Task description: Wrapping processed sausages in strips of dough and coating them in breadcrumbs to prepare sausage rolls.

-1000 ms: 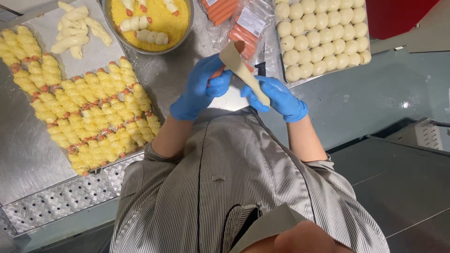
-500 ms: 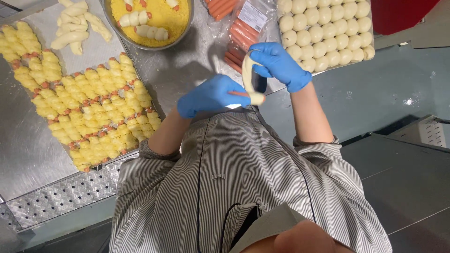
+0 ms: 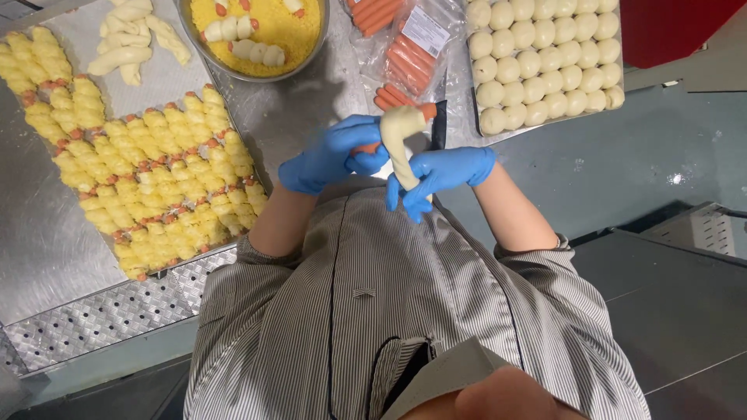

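Both hands (image 3: 389, 159) grip dough strip (image 3: 401, 148) — around sausage (image 3: 428, 111).

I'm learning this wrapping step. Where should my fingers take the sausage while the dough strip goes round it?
Probably at the bare ends. The sausage is mostly covered by the dough strip, with an orange tip showing at each side. The left hand pinches one tip from the side, and the right hand holds the strip's loose tail below. A sideways grip on an end leaves the middle free for wrapping.
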